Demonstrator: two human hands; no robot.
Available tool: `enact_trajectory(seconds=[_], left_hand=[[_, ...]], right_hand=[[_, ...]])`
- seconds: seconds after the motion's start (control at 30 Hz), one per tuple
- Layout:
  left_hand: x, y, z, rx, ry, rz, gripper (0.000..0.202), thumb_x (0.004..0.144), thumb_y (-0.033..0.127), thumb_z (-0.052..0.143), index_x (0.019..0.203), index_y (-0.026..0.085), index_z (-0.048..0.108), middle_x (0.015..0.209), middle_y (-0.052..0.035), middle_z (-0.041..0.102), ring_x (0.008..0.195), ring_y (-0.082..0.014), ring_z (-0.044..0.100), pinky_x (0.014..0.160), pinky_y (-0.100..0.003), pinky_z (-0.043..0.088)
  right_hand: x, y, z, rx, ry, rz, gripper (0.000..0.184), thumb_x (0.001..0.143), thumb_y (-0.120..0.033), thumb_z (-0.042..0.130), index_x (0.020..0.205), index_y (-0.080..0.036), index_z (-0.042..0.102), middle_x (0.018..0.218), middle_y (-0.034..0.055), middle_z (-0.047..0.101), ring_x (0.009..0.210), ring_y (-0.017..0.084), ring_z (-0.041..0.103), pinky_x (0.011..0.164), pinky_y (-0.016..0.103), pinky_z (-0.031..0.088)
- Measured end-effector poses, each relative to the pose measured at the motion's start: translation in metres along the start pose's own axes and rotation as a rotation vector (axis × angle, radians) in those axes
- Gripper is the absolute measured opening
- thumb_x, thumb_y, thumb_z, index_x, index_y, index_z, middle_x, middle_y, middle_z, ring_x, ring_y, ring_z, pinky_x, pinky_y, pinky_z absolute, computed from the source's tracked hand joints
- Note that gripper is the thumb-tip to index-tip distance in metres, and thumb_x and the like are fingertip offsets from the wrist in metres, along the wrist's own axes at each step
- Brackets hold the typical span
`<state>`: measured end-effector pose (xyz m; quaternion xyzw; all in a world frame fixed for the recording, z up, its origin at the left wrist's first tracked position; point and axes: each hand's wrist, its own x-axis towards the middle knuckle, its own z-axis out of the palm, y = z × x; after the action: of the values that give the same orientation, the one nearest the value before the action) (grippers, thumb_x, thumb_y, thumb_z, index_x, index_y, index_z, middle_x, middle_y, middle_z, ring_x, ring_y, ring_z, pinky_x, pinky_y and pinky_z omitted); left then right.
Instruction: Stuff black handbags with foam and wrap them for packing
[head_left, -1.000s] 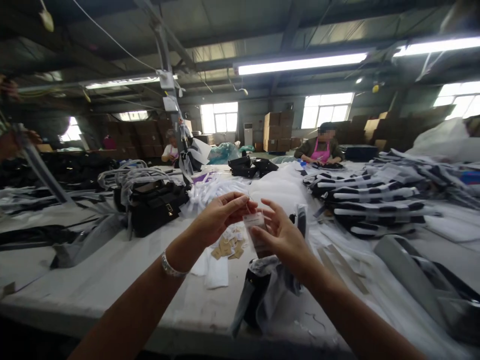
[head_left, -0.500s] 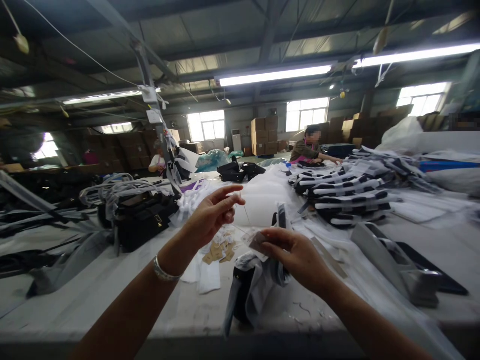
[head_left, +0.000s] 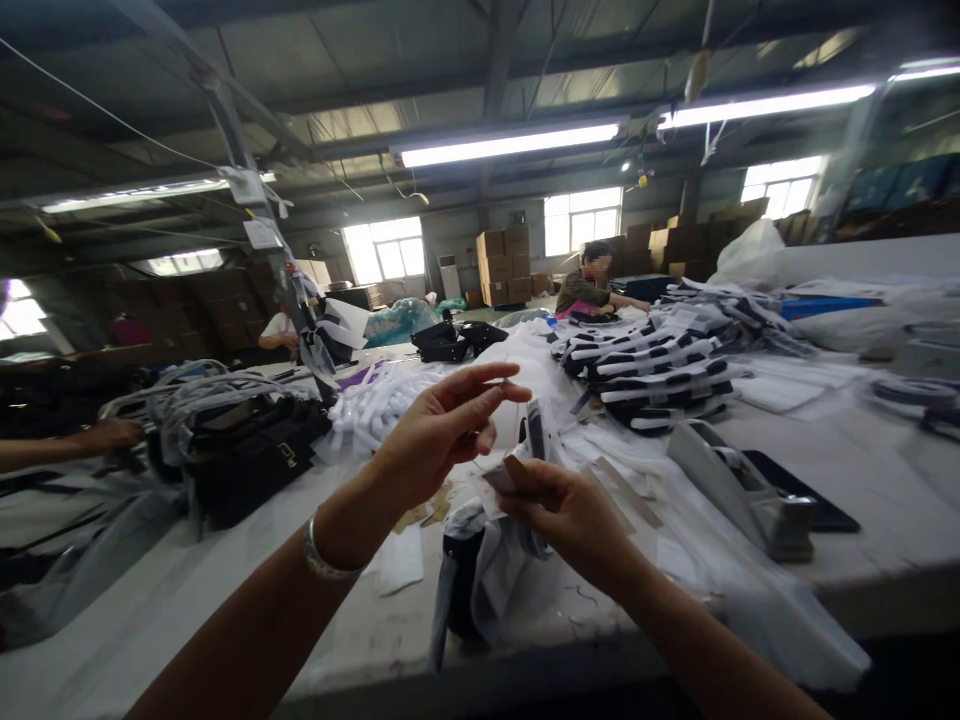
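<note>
My left hand, a bracelet at its wrist, pinches a thin string between thumb and forefinger. The string runs down toward a small grey-brown hang tag. My right hand grips that tag between thumb and fingers, lower and to the right of the left. Beneath my hands stands a small black bag partly wrapped in pale sheeting, its upper part hidden by my right hand. Several tan tags lie behind my left wrist, beside a white slip.
A black handbag stands to the left, where another person's hand reaches in. At right are a grey tape dispenser and a stack of wrapped black straps. A co-worker sits across the table.
The view has turned right, so the table things appear further left. My hands are closer together, still on the string and tag. Another person's hand has come in at the left.
</note>
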<state>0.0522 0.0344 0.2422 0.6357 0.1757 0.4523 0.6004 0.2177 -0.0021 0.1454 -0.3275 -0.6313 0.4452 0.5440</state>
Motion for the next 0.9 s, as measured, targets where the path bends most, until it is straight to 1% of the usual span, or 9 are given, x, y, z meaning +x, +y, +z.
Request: enact_trajectory(seconds=[0.07,0.17,0.27,0.37,0.47,0.57,0.67,0.77,0.9], left_hand=[[0.001,0.0,-0.001,-0.006,0.021,0.016,0.026,0.086,0.023,0.074,0.113,0.024,0.073,0.11,-0.0075,0.074,0.047,0.004,0.044,0.042,-0.006,0.033],[0.001,-0.002,-0.003,-0.027,0.058,0.005,0.028,0.083,0.022,0.076,0.111,0.022,0.074,0.108,-0.009,0.074,0.045,0.004,0.037,0.04,-0.007,0.03],[0.002,-0.004,-0.003,-0.089,0.09,-0.04,0.031,0.08,0.02,0.078,0.111,0.02,0.074,0.107,-0.0092,0.073,0.044,0.0034,0.031,0.037,-0.009,0.026],[0.003,-0.004,-0.001,-0.156,0.082,-0.077,0.034,0.078,0.019,0.078,0.112,0.019,0.074,0.106,-0.0076,0.073,0.043,0.0038,0.028,0.036,-0.008,0.023],[0.003,-0.005,0.002,-0.199,0.053,-0.097,0.034,0.078,0.019,0.079,0.111,0.019,0.074,0.105,-0.0062,0.072,0.043,0.0042,0.027,0.036,-0.007,0.023],[0.003,-0.007,0.006,-0.2,0.039,-0.114,0.033,0.077,0.02,0.079,0.11,0.02,0.074,0.104,-0.0059,0.072,0.042,0.004,0.026,0.036,-0.008,0.024],[0.001,-0.008,0.005,-0.182,0.037,-0.119,0.031,0.079,0.021,0.078,0.11,0.021,0.074,0.1,-0.0046,0.071,0.041,0.0042,0.024,0.035,-0.007,0.023],[-0.004,-0.009,0.001,-0.172,0.039,-0.142,0.025,0.083,0.02,0.075,0.108,0.021,0.074,0.094,-0.0028,0.07,0.04,0.0042,0.022,0.034,-0.007,0.021],[-0.011,-0.013,-0.006,-0.171,0.02,-0.175,0.023,0.085,0.02,0.074,0.108,0.02,0.074,0.09,-0.0021,0.068,0.04,0.0041,0.022,0.034,-0.007,0.021]], right_hand=[[-0.004,0.005,-0.003,0.005,0.031,-0.01,0.031,0.084,-0.037,0.074,0.111,-0.023,0.076,0.111,0.0053,0.076,0.104,0.026,0.071,0.098,0.042,0.055],[-0.01,0.013,-0.008,-0.054,0.141,-0.027,0.029,0.087,-0.043,0.069,0.107,-0.024,0.078,0.106,0.0055,0.077,0.099,0.027,0.073,0.093,0.044,0.058],[-0.017,0.017,-0.01,-0.2,0.228,-0.138,0.022,0.09,-0.037,0.067,0.104,-0.026,0.079,0.106,0.0052,0.078,0.098,0.026,0.073,0.089,0.04,0.06],[-0.021,0.016,-0.01,-0.288,0.267,-0.242,0.019,0.091,-0.032,0.066,0.105,-0.027,0.078,0.105,0.0049,0.078,0.098,0.025,0.074,0.088,0.037,0.06],[-0.02,0.014,-0.006,-0.285,0.271,-0.227,0.022,0.088,-0.031,0.07,0.108,-0.026,0.077,0.106,0.0044,0.077,0.099,0.025,0.073,0.09,0.037,0.059],[-0.019,0.014,-0.001,-0.288,0.301,-0.237,0.015,0.086,-0.027,0.073,0.1,-0.026,0.077,0.098,0.0029,0.079,0.09,0.023,0.075,0.084,0.035,0.061],[-0.021,0.015,-0.004,-0.44,0.391,-0.405,0.014,0.089,-0.02,0.068,0.097,-0.027,0.077,0.093,0.002,0.079,0.085,0.021,0.075,0.079,0.033,0.061],[-0.026,0.017,-0.014,-0.685,0.419,-0.638,0.029,0.09,-0.011,0.062,0.106,-0.03,0.075,0.104,0.0022,0.078,0.097,0.022,0.073,0.086,0.036,0.058],[-0.031,0.017,-0.026,-0.864,0.439,-0.763,0.042,0.086,-0.003,0.063,0.117,-0.031,0.071,0.116,0.0027,0.075,0.105,0.022,0.07,0.092,0.039,0.055]])
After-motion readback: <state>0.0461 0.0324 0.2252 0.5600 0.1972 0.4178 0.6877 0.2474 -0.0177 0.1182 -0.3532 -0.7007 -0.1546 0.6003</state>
